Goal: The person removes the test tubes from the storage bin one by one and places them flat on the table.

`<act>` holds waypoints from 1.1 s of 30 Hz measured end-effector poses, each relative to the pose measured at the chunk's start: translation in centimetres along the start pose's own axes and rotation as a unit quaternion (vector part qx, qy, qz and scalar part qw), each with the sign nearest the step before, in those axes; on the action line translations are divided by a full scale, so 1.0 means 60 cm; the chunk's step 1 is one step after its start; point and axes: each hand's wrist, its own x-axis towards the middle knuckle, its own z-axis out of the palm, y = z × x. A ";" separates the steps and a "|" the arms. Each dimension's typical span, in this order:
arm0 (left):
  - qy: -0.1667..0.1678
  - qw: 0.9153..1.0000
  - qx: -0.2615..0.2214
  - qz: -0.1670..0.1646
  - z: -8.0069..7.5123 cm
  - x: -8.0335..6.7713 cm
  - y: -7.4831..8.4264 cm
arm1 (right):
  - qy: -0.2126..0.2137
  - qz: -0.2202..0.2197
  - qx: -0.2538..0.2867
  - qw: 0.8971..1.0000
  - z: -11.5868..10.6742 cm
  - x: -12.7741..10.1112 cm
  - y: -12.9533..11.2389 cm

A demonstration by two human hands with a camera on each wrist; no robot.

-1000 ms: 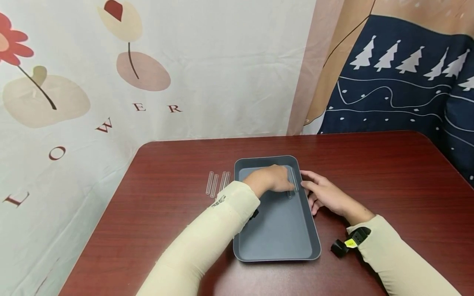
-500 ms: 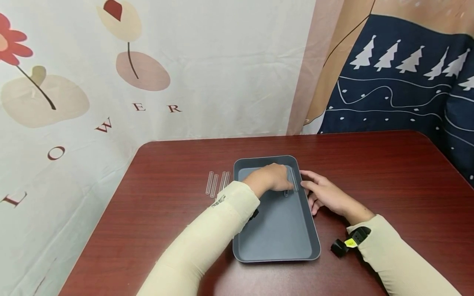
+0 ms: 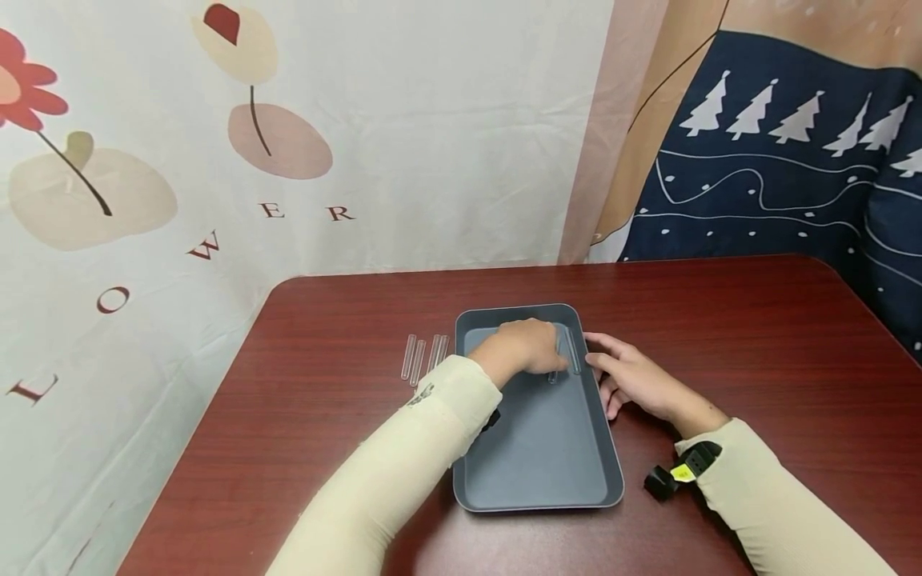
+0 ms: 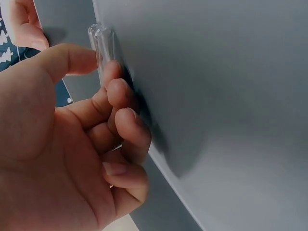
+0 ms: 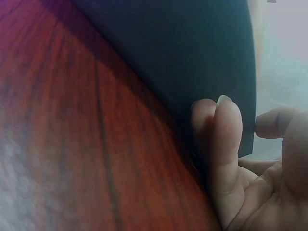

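Observation:
My left hand (image 3: 529, 346) reaches into the far part of the grey tray (image 3: 536, 448), knuckles up. Between its thumb and fingertips it pinches a clear glass tube (image 4: 107, 43), low over the tray floor; in the head view only the near end of this tube shows past the fingers. A second clear tube (image 3: 574, 352) lies to its right, along the tray's right wall. My right hand (image 3: 634, 380) holds the tray's right side from outside. In the right wrist view its fingers (image 5: 226, 130) press on the outer wall and its thumb meets the rim.
Several more clear tubes (image 3: 418, 363) lie on the red-brown table (image 3: 324, 400) just left of the tray, partly behind the left sleeve (image 3: 403, 448). A printed white cloth (image 3: 446, 144) hangs at the table's back edge. A dark blue tree-patterned cloth (image 3: 763, 184) is at the back right.
My left hand has shifted slightly left with the tube, widening the gap to the tube along the wall. The right hand and the tray have stayed in place.

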 end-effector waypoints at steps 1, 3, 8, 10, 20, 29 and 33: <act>0.001 1.000 0.006 -0.002 -0.001 -0.002 -0.001 | 0.000 0.000 -0.001 1.000 0.001 0.000 0.000; 0.003 1.000 0.016 -0.004 -0.003 -0.006 -0.002 | -0.001 -0.001 -0.002 1.000 0.002 0.000 -0.001; 0.008 1.000 0.022 -0.002 -0.005 -0.010 -0.003 | 0.002 0.000 -0.004 1.000 0.001 -0.001 -0.001; 0.014 1.000 0.021 -0.001 -0.006 -0.013 -0.004 | 0.003 0.000 -0.003 1.000 0.001 -0.001 -0.001; 0.059 0.998 0.033 -0.004 -0.013 -0.024 -0.010 | 0.003 0.001 -0.007 1.000 0.002 0.000 -0.001; 0.095 0.995 0.024 0.008 -0.020 -0.035 -0.009 | 0.000 0.000 -0.009 1.000 0.001 -0.001 -0.001; 0.106 0.994 0.018 0.006 -0.024 -0.043 -0.009 | 0.000 -0.001 -0.009 1.000 0.001 -0.001 -0.001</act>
